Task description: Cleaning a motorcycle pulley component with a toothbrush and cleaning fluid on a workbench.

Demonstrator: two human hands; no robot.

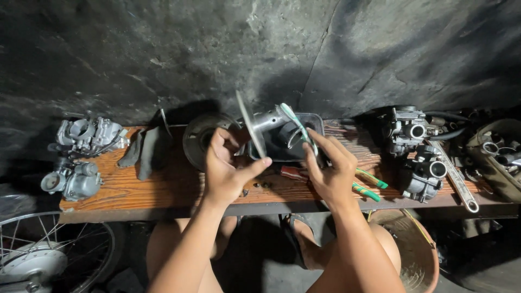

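Observation:
My left hand (pixel 228 165) grips a grey metal part with a thin round flange and a tube (pixel 260 123), held tilted above a wooden bench (pixel 163 187). My right hand (pixel 331 171) holds a green-and-white wire or tool (pixel 297 126) against the tube's far end. Green-handled pliers (pixel 369 184) lie on the bench just right of my right hand. A red-handled tool (pixel 293 173) lies between my hands, partly hidden. Behind the held part sits a dark tray (pixel 315 123).
Carburettors stand at the bench's left (pixel 87 135), (pixel 70 182) and right (pixel 407 130), (pixel 426 173). A round metal disc (pixel 198 138), dark rubber pieces (pixel 146 149) and a long wrench (pixel 458 182) lie there too. A spoked wheel (pixel 43 255) and a basket (pixel 418 255) sit below.

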